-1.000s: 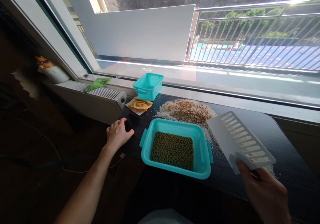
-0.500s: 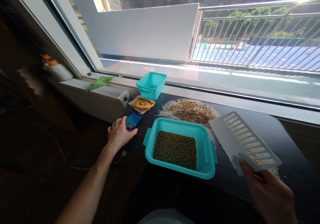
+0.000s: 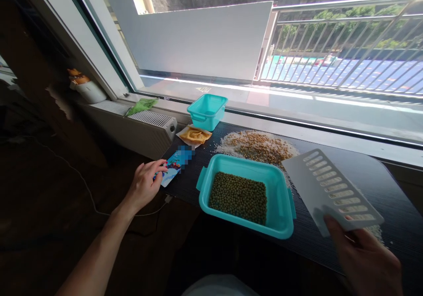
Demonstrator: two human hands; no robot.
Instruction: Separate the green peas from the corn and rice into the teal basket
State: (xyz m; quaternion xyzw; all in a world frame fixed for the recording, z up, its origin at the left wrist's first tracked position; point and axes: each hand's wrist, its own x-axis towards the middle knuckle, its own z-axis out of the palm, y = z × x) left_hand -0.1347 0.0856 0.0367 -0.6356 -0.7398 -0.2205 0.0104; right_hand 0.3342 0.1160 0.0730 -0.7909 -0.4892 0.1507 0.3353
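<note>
My left hand (image 3: 145, 182) is at the phone (image 3: 172, 168), fingers apart, with the fingertips over the near-left part of its lit screen. Part of the phone is blurred out by a mosaic. In my right hand (image 3: 365, 247) is a flat white slotted plastic board (image 3: 325, 190), gripped by its near end and tilted above the table. Between the hands stands a turquoise plastic basin (image 3: 277, 199) with green beans (image 3: 238, 197) covering its bottom. Behind it, yellow beans and white rice-like grains lie mixed in a heap (image 3: 261, 147), partly hidden by the basin and board.
A smaller turquoise basin (image 3: 207, 114) stands at the back by the window. Folded yellowish food (image 3: 194, 136) lies on paper before it. White grains (image 3: 375, 232) show beside the board. A radiator (image 3: 152, 133) with a green cloth (image 3: 142, 106) is at left; a white cable (image 3: 95, 203) hangs below.
My left hand has shifted from the phone's side onto its near end, and the screen looks brighter. The view has swung slightly left. My right hand keeps the board in nearly the same pose.
</note>
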